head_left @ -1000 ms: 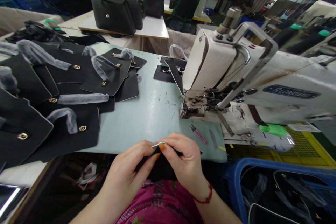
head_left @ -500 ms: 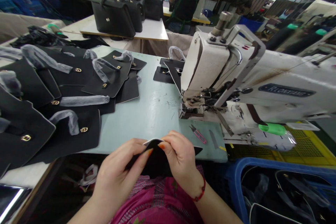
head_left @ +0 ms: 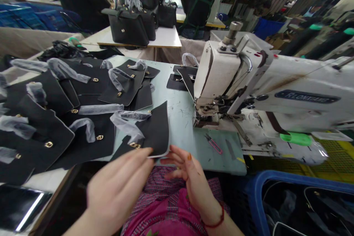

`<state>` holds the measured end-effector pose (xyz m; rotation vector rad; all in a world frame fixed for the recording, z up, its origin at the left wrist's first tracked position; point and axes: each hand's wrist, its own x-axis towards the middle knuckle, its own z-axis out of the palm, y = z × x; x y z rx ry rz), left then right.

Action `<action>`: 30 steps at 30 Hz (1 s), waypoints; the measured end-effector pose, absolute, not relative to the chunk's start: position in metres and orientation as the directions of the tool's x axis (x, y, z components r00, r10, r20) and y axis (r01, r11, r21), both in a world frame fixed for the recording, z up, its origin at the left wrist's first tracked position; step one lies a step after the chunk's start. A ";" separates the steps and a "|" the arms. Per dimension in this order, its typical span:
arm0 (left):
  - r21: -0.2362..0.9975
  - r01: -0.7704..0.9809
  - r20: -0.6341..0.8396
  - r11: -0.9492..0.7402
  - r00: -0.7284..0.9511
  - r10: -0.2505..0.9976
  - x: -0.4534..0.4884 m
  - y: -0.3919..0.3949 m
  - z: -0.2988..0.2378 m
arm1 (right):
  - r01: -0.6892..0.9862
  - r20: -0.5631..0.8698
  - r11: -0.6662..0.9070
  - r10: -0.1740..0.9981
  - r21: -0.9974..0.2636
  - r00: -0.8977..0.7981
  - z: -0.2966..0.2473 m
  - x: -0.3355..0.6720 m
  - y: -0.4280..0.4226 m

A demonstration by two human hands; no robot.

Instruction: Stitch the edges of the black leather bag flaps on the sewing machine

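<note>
- The black bag flap [head_left: 156, 129] lies on the pale green table [head_left: 177, 118] at its near edge, at 12 o'clock from the hands; its handle wrapped in grey film [head_left: 125, 123] trails to 9 o'clock, with a gold clasp [head_left: 134, 145] beside it.
- The left hand [head_left: 118, 188] has its fingertips on the flap's near edge, fingers together and flat; whether it pinches the edge I cannot tell.
- The right hand [head_left: 190, 177] is spread, fingers apart, just under the flap's near corner, clamped on nothing.
- The flap looks light, fairly stiff and smooth; the rim near the corner seems the best hold, clear of clasp and wrap.
- At 2 o'clock stands a white sewing machine [head_left: 249, 77], pink thread snips [head_left: 213, 143] before it; more black flaps [head_left: 83, 110] crowd 9 to 11 o'clock.
- Finished handbags [head_left: 129, 25] stand at 12 o'clock beyond; a blue crate [head_left: 254, 195] is at 4 o'clock.
</note>
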<state>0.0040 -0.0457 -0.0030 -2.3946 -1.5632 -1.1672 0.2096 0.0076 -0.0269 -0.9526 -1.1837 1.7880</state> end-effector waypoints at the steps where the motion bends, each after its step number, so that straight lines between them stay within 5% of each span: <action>1: 0.239 0.805 0.606 -0.542 0.312 0.731 0.023 -0.045 -0.010 | -0.254 -0.255 -0.400 0.852 -0.881 -0.457 -0.031 0.207 0.001; 4: 0.268 0.775 0.496 -0.572 0.398 0.772 0.066 -0.058 -0.051 | -0.207 -0.416 -0.515 0.826 -0.832 -0.381 -0.057 0.212 -0.008; 8: 0.749 0.658 0.157 -0.079 -0.061 0.986 0.069 -0.097 -0.115 | 0.101 -0.262 -0.243 0.925 -0.965 -0.274 -0.076 0.237 -0.001; 11: 0.919 0.156 -0.305 0.361 -0.296 0.905 0.060 -0.108 -0.130 | 0.169 -0.141 -0.081 0.913 -0.982 -0.382 -0.055 0.241 0.003; 14: 0.752 -0.425 -0.595 0.504 -0.109 0.796 0.065 -0.086 -0.110 | 0.083 -0.072 -0.034 0.851 -0.996 -0.519 -0.027 0.231 0.005; 18: 0.495 -0.724 -0.645 0.480 0.064 0.761 0.083 -0.030 -0.070 | 0.026 -0.028 -0.018 0.874 -0.999 -0.485 -0.013 0.219 0.009; 24: 0.624 -0.712 -0.544 0.322 -0.100 0.833 0.094 0.043 -0.046 | 0.056 -0.140 -0.129 0.938 -0.990 -0.318 -0.018 0.230 0.038; 30: 0.677 -0.645 -0.485 0.356 -0.027 0.874 0.091 0.092 -0.044 | 0.059 -0.166 -0.156 0.947 -0.986 -0.275 -0.021 0.236 0.076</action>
